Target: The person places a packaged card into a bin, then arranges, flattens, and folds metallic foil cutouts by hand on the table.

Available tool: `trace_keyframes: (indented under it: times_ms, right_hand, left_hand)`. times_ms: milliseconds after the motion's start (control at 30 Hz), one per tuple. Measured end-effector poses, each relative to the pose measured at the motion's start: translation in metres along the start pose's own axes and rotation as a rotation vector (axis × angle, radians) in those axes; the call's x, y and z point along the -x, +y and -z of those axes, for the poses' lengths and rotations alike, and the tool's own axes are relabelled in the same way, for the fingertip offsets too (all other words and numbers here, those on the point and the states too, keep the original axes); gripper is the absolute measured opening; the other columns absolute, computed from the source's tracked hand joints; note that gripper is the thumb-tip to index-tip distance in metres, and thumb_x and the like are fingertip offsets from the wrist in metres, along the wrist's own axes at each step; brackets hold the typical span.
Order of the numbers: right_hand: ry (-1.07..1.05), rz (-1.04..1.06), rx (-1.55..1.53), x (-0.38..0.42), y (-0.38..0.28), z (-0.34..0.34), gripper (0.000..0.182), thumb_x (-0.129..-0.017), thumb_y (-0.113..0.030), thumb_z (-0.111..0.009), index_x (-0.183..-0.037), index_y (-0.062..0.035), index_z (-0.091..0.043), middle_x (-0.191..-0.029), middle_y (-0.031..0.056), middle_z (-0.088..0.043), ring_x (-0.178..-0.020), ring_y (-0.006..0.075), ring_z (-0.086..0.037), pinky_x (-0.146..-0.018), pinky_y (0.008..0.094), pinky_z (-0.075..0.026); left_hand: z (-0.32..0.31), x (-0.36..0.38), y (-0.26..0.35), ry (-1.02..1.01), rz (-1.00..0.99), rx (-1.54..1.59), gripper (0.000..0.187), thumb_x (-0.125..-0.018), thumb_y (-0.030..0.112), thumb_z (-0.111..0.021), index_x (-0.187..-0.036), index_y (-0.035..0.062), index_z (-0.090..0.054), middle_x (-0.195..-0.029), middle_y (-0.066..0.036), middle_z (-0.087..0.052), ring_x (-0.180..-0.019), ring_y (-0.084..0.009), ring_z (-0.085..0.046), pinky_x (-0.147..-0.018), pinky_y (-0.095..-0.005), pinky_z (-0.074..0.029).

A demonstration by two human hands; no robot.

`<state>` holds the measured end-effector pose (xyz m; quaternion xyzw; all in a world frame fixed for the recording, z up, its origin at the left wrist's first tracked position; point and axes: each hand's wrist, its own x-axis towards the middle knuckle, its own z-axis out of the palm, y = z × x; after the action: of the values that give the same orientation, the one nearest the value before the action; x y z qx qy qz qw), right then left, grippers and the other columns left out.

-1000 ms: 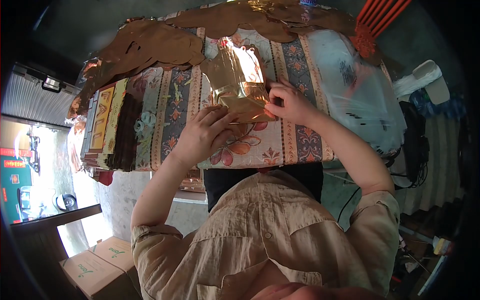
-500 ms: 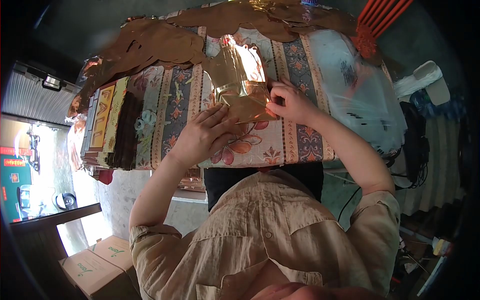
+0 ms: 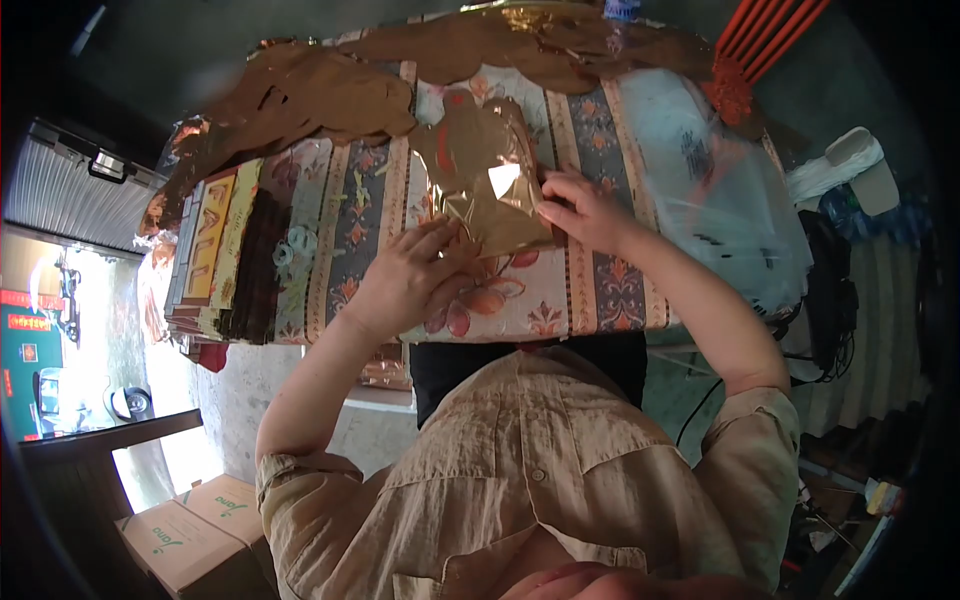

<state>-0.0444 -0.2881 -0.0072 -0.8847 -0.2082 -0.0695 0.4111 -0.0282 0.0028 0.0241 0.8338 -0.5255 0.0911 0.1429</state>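
Observation:
A shiny gold foil piece (image 3: pixel 485 185), folded into a rough rectangle with lobed ends at the top, lies flat on the table in front of me. My left hand (image 3: pixel 415 270) grips its lower left corner, fingers bent and close together. At its right edge, my right hand (image 3: pixel 585 210) has the foil between curled fingers and thumb; the fingertips are partly hidden. Creases and bright reflections cross the foil, and a reddish reflection or mark shows near its upper left.
The patterned tablecloth (image 3: pixel 575 290) lies under everything. Brown-gold flat foil shapes (image 3: pixel 300 95) line the back. A stack of printed "FALL" packages (image 3: pixel 215 240) stands left, clear plastic bags (image 3: pixel 705 200) lie right, and an orange slatted object (image 3: pixel 765 50) is behind them. Cartons (image 3: pixel 195 530) sit lower left.
The foil's top lies flatter and its reflections have shifted. The right hand's fingers have shifted along the right edge, and the left fingers have curled more at the lower left corner.

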Motion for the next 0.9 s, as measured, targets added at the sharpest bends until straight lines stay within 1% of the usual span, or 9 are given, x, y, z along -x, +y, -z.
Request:
trace_keyframes:
  times_ms: [167,200,300,433,500,633,667,767,900]
  right_hand:
    - [-0.077,0.075,0.158,0.000,-0.003,0.002,0.024,-0.093,-0.026,-0.054,-0.090,-0.0025,-0.049,-0.088,0.0117,-0.052,-0.092,0.0337,-0.051,-0.092,0.0426,-0.038]
    - [-0.098,0.061,0.170,0.001,-0.003,0.002,0.027,-0.093,-0.029,-0.054,-0.096,-0.0026,-0.049,-0.092,0.0140,-0.054,-0.097,0.0372,-0.052,-0.100,0.0449,-0.034]
    - [-0.059,0.086,0.176,0.002,-0.004,0.001,0.031,-0.093,-0.031,-0.056,-0.104,-0.0027,-0.051,-0.095,0.0151,-0.056,-0.101,0.0366,-0.053,-0.104,0.0421,-0.033]
    - [-0.056,-0.096,0.061,-0.002,-0.003,0.000,0.039,-0.090,-0.027,-0.061,-0.115,-0.0020,-0.048,-0.103,0.0154,-0.059,-0.101,0.0331,-0.057,-0.102,0.0381,-0.036]
    - [0.042,-0.175,-0.279,-0.007,0.001,-0.006,0.048,-0.086,-0.019,-0.065,-0.125,-0.0030,-0.042,-0.112,0.0146,-0.060,-0.106,0.0287,-0.058,-0.096,0.0346,-0.041]
    - [0.112,-0.312,-0.100,-0.007,-0.018,-0.011,0.063,-0.083,-0.012,-0.065,-0.138,-0.0109,-0.033,-0.117,0.0145,-0.061,-0.110,0.0265,-0.059,-0.090,0.0355,-0.046]
    - [0.142,-0.218,-0.008,-0.007,-0.013,-0.016,0.065,-0.083,-0.010,-0.064,-0.140,-0.0118,-0.033,-0.120,0.0150,-0.059,-0.112,0.0273,-0.059,-0.089,0.0369,-0.048]
    - [0.150,-0.101,0.127,-0.005,-0.006,-0.020,0.063,-0.083,-0.009,-0.064,-0.139,-0.0102,-0.036,-0.124,0.0160,-0.057,-0.114,0.0290,-0.057,-0.093,0.0370,-0.047]
    - [0.132,-0.132,0.120,-0.005,-0.004,-0.022,0.061,-0.084,-0.008,-0.063,-0.138,-0.0060,-0.036,-0.130,0.0172,-0.053,-0.120,0.0296,-0.054,-0.096,0.0371,-0.045]
  left_hand:
    - [0.001,0.001,0.000,-0.023,0.007,0.058,0.043,-0.082,0.024,-0.066,-0.123,0.0128,-0.060,-0.125,-0.015,-0.056,-0.114,-0.0331,-0.054,-0.095,-0.0420,-0.046]
    - [0.002,0.000,0.000,-0.019,0.002,0.060,0.043,-0.082,0.025,-0.067,-0.123,0.0128,-0.060,-0.125,-0.014,-0.056,-0.115,-0.0330,-0.053,-0.095,-0.0425,-0.045]
    - [0.000,0.000,0.000,0.009,-0.001,0.036,0.037,-0.082,0.026,-0.067,-0.117,0.0149,-0.063,-0.122,-0.013,-0.057,-0.114,-0.0313,-0.054,-0.093,-0.0402,-0.047]
    - [0.002,-0.001,0.000,-0.005,0.005,0.066,0.043,-0.081,0.024,-0.068,-0.122,0.0115,-0.061,-0.123,-0.014,-0.056,-0.115,-0.0332,-0.053,-0.095,-0.0425,-0.045]
    - [0.002,0.000,-0.001,-0.013,0.021,0.137,0.043,-0.080,0.023,-0.069,-0.120,0.0102,-0.061,-0.122,-0.014,-0.057,-0.114,-0.0335,-0.054,-0.095,-0.0425,-0.044]
    - [0.005,-0.001,-0.002,0.008,0.026,0.181,0.042,-0.080,0.022,-0.070,-0.119,0.0089,-0.061,-0.122,-0.015,-0.057,-0.113,-0.0342,-0.054,-0.096,-0.0419,-0.044]
    - [0.006,0.000,-0.002,0.009,0.071,0.238,0.041,-0.080,0.020,-0.070,-0.118,0.0081,-0.061,-0.122,-0.015,-0.057,-0.113,-0.0342,-0.054,-0.096,-0.0414,-0.044]
    - [0.005,-0.001,-0.006,0.040,0.125,0.400,0.039,-0.080,0.015,-0.070,-0.116,0.0067,-0.061,-0.123,-0.015,-0.057,-0.113,-0.0336,-0.054,-0.095,-0.0400,-0.044]
    - [0.001,0.011,-0.019,0.189,0.232,0.634,0.034,-0.080,0.006,-0.068,-0.114,0.0049,-0.062,-0.121,-0.015,-0.059,-0.111,-0.0316,-0.056,-0.092,-0.0384,-0.045]
